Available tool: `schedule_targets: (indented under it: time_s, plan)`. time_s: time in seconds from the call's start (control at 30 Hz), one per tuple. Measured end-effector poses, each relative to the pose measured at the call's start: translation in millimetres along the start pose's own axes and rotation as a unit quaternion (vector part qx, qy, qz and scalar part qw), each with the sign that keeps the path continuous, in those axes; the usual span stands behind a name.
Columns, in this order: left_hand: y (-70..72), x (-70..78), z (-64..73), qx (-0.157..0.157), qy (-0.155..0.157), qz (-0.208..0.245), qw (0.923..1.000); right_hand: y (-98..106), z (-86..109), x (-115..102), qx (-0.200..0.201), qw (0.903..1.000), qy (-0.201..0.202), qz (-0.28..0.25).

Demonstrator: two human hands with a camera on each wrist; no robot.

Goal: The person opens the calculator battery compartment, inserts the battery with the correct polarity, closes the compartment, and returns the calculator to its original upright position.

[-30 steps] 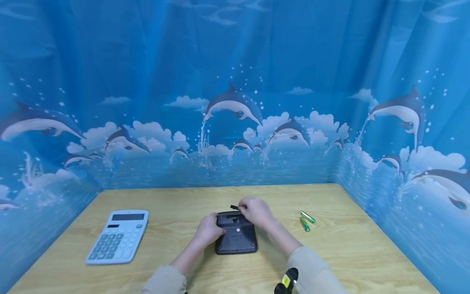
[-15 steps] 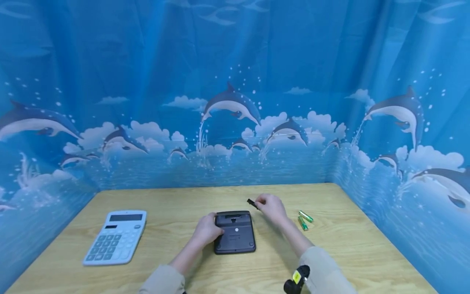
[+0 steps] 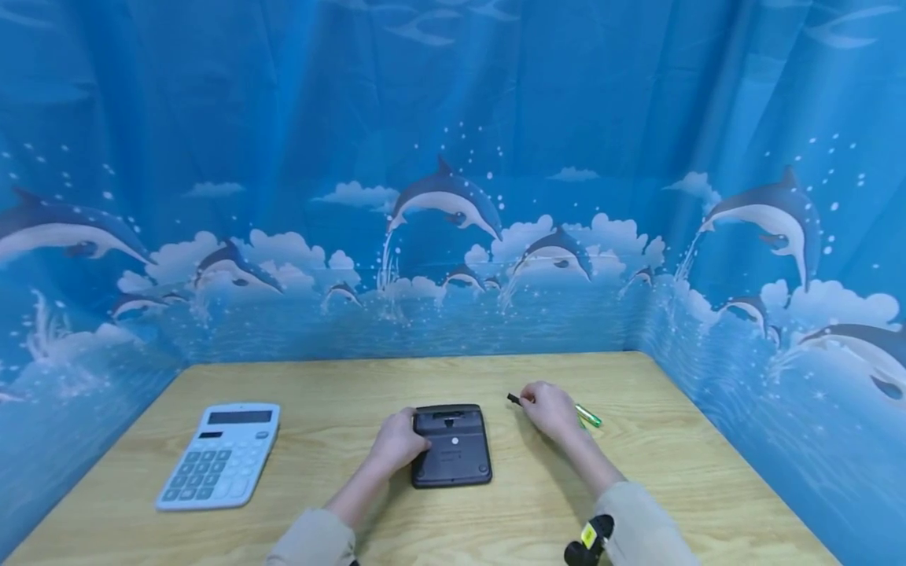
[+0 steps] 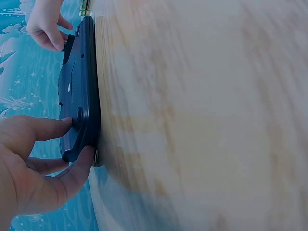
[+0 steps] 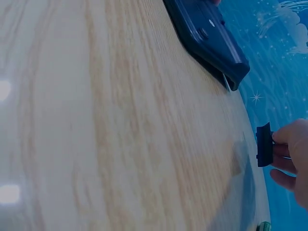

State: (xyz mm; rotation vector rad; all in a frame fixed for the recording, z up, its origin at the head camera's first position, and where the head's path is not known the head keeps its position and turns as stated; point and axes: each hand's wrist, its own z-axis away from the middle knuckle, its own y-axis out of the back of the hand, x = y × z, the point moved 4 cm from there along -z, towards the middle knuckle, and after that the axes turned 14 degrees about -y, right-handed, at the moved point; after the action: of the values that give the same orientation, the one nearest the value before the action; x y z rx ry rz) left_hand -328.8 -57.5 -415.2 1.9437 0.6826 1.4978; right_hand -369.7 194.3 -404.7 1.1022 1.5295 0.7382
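Observation:
A dark calculator (image 3: 453,460) lies face down mid-table, its battery compartment (image 3: 448,414) uncovered at the far end. My left hand (image 3: 398,442) grips its left edge; in the left wrist view the thumb presses on the back and the fingers reach along the side. Between thumb and fingers my right hand (image 3: 550,409) pinches a small black battery cover (image 5: 264,145), held to the right of the calculator and raised over the table. Green batteries (image 3: 587,416) lie just beyond that hand, partly hidden behind it.
A light blue calculator (image 3: 221,456) lies face up on the left of the wooden table (image 3: 340,393). Blue curtains (image 3: 340,196) printed with dolphins stand along the table's back and sides.
My right hand has carried the battery cover away from the calculator, rightward to beside the batteries. The left hand keeps its grip, and the calculator stays in place.

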Motion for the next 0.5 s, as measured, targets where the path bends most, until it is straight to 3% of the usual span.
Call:
schedule_targets:
  time_s: [0.2, 0.4, 0.5]
  plan:
    - [1.1, 1.1, -0.6, -0.002, 0.001, 0.006, 1.0000, 1.0, 3.6, 1.7, 0.038, 0.9972, 0.045, 0.047]
    - [0.5, -0.5, -0.3, 0.000, -0.006, 0.002, 1.0000, 0.2, 9.0, -1.2, 0.076, 0.9879, 0.106, 0.083]
    - [0.4, -0.7, 0.0, 0.001, -0.008, 0.000, 1.0000, -1.2, 10.9, -1.5, 0.078, 0.9849, 0.118, 0.100]
